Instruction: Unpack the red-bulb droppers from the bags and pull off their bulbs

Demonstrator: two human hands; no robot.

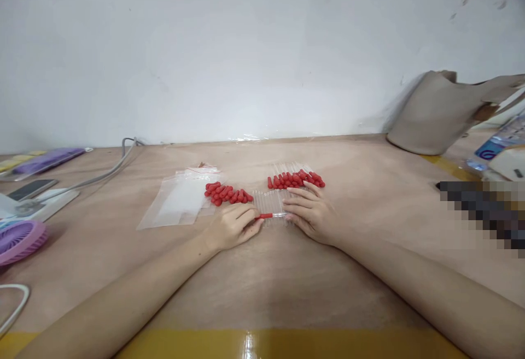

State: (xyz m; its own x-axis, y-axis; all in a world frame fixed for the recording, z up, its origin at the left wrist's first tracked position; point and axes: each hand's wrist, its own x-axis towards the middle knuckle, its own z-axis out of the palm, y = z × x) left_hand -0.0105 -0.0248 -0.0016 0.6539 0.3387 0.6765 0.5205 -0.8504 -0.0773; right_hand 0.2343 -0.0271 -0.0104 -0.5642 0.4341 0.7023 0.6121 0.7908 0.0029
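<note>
My left hand (pixel 238 224) is closed, pinching a red rubber bulb (pixel 266 216) near the middle of the table. The bulb's open end meets a clear dropper tube (pixel 279 215), whose other end is between the fingers of my right hand (pixel 311 214). Beneath and just behind this pair lies a row of bare clear tubes (pixel 268 200), partly covered by my right fingers. Loose red bulbs (pixel 227 193) are heaped behind my left hand. Behind my right hand rests a row of droppers with red bulbs fitted (pixel 293 179), their clear tubes pointing to the wall.
Clear zip bags (pixel 172 200) lie left of the loose bulbs. Farther left are a phone (pixel 33 189), a grey cable (pixel 102 176), a purple packet (pixel 51 159) and a pink-purple round fan (pixel 22 241). A beige bag (pixel 430 113) stands at the back right, beside a plastic packet (pixel 498 146).
</note>
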